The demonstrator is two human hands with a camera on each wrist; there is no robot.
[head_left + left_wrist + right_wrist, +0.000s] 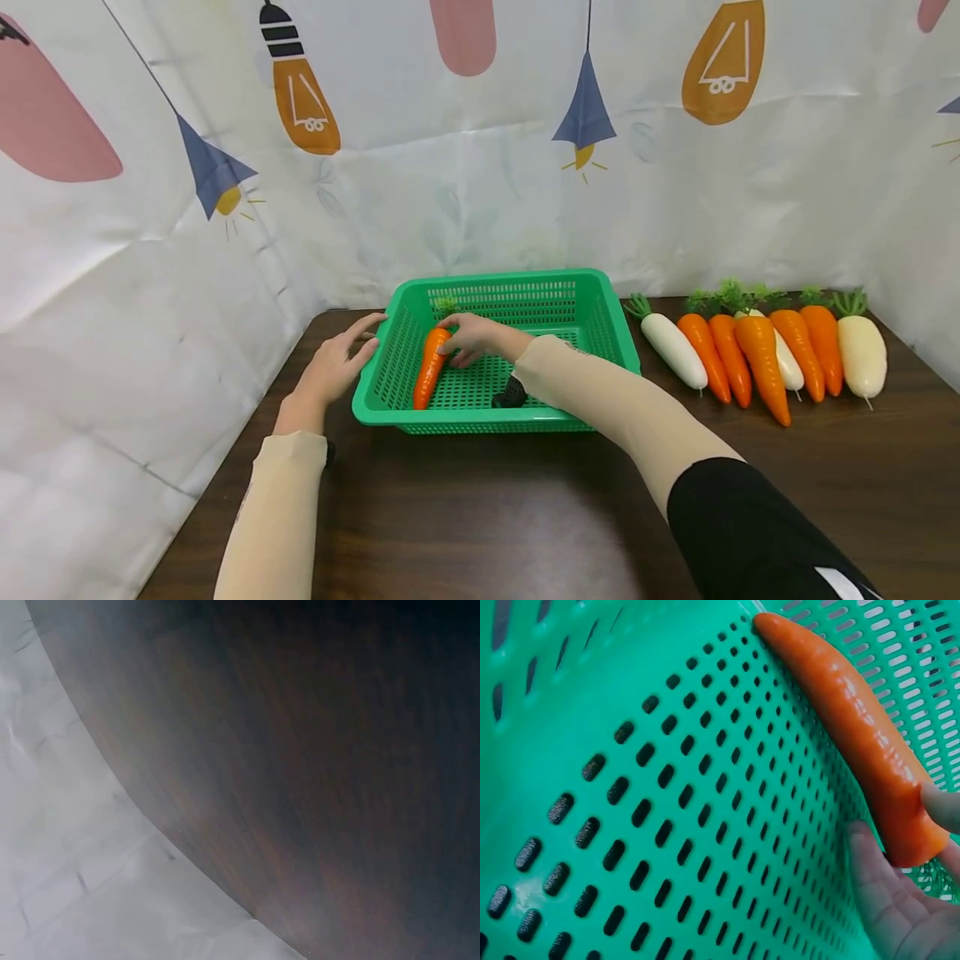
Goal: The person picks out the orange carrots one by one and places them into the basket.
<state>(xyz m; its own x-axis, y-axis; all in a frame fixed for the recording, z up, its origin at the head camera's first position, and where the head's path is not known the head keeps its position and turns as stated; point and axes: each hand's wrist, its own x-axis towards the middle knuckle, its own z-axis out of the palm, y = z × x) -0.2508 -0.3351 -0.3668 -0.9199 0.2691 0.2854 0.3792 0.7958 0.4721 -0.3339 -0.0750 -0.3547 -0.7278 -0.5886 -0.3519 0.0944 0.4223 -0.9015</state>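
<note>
A green plastic basket (457, 419) with slotted walls stands at the back of the dark table. Inside it, along the left side, lies an orange carrot (429, 375) with a green leafy top. My right hand (474, 335) reaches into the basket and holds the carrot near its thick, leafy end. In the right wrist view the thumb and fingers lie on both sides of that end, and the narrow tip points towards the basket's corner. My left hand (330, 367) is at the basket's left rim, fingers extended, fingertips right at the edge. The left wrist view shows no hand.
To the right of the basket several orange carrots (761, 362) and white radishes (862, 357) lie side by side in a row. A patterned white curtain (480, 192) hangs behind the table (480, 517) and along its left edge.
</note>
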